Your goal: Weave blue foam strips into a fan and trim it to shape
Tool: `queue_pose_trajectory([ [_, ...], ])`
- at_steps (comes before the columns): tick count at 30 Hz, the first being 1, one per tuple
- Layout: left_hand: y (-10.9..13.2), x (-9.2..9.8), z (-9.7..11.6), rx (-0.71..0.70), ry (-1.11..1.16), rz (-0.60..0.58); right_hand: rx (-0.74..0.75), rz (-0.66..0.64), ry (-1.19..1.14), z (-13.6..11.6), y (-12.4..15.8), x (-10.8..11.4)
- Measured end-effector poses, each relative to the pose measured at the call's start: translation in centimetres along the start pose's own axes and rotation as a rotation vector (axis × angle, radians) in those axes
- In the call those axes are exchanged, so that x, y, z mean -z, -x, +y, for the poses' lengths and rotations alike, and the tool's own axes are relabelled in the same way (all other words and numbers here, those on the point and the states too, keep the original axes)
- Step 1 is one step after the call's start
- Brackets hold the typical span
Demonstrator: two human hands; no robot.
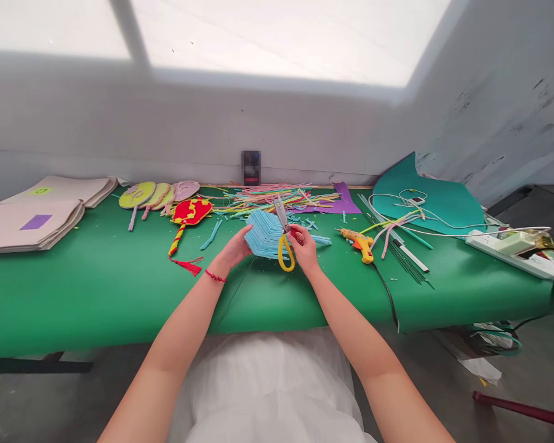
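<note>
My left hand grips the left edge of a light blue panel made of pipe cleaners laid side by side in bent rows. Loose ends of the strips stick out at its right, past my other hand. In my right hand is a pair of scissors with yellow handles, held around the pivot. The blades point up and away from me, over the panel's right part. Whether they touch the panel I cannot tell. Blue offcuts lie just behind it.
Behind are a pile of coloured pipe cleaners and an upright phone. Left are a red fan, pale fans and paper stacks. Right lie a glue gun, thin wires and a power strip.
</note>
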State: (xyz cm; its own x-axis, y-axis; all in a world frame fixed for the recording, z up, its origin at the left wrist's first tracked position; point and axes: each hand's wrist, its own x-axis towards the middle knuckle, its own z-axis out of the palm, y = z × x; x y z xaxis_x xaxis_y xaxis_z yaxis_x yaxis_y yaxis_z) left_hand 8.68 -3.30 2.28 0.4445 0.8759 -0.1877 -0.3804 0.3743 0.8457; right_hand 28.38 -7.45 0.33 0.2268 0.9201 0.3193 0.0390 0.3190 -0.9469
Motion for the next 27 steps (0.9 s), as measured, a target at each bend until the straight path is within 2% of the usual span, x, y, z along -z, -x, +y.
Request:
queue_pose_trajectory([
  [4, 0.2, 0.0, 0.0, 0.064, -0.059, -0.123, -0.030, 0.059, -0.063, 0.3, -0.4, 0.2],
  [10, 0.5, -0.5, 0.3, -0.004, 0.061, -0.119, -0.076, 0.127, -0.123, 0.2, -0.7, 0.5],
  [16, 0.9, -1.7, -0.9, 0.017, 0.035, -0.230, -0.085, 0.105, -0.092, 0.1, -0.6, 0.4],
  [18, 0.7, -1.8, -1.4, -0.001, 0.026, -0.198, -0.085, 0.089, -0.047, 0.1, -0.5, 0.3],
  [21, 0.2, -1.5, -1.8, -0.035, 0.048, -0.087, -0.065, 0.111, -0.002, 0.0, -0.5, 0.4],
  [27, -0.4, -0.6, -1.0, -0.119, 0.131, 0.073, -0.022, 0.177, -0.063, -0.5, -0.7, 1.1],
])
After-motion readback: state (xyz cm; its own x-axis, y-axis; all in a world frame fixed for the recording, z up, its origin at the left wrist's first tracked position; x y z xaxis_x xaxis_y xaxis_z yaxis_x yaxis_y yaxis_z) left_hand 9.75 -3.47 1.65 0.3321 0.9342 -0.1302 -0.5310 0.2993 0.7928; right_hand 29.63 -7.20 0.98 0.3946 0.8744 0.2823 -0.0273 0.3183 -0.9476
